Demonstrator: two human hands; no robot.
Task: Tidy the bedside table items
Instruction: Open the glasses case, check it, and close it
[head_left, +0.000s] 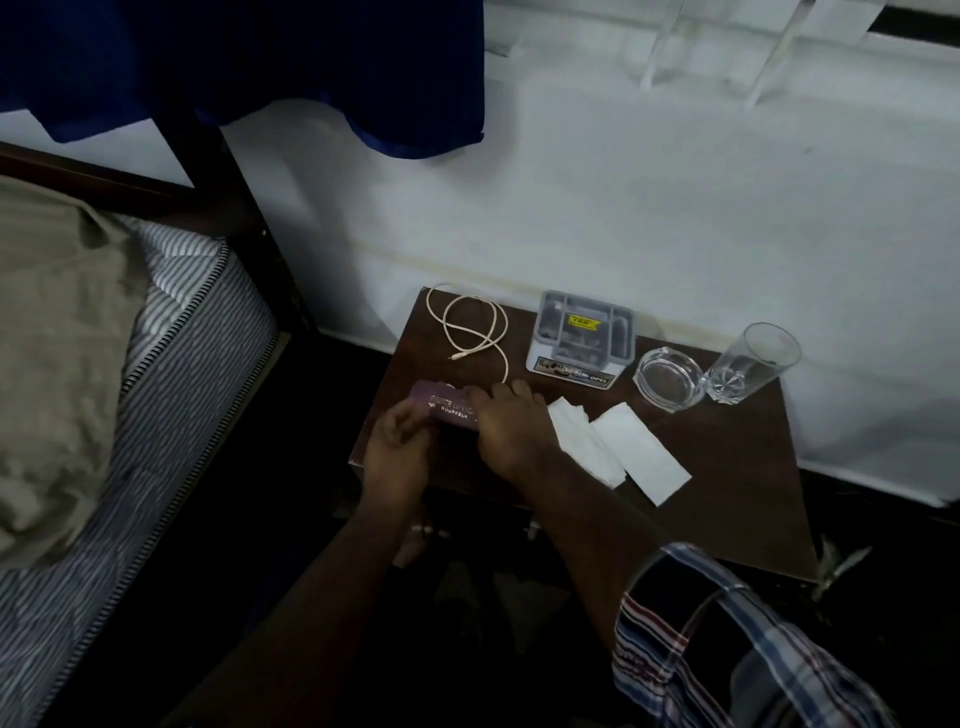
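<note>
- while both hands meet at the tabletop's (727, 483) front left corner, left hand (397, 449) and right hand (511, 423) each grip a purple booklet (444, 405).
- white cable (475, 327) coils at back left corner.

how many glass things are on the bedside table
2: a glass ashtray near the table's back right, and a clear tumbler just right of it, at the corner. None seems hidden.

purple booklet (444, 405) half hidden under both hands, its gold lettering blurred, plaid sleeve (737, 649) cut off at bottom edge
</note>
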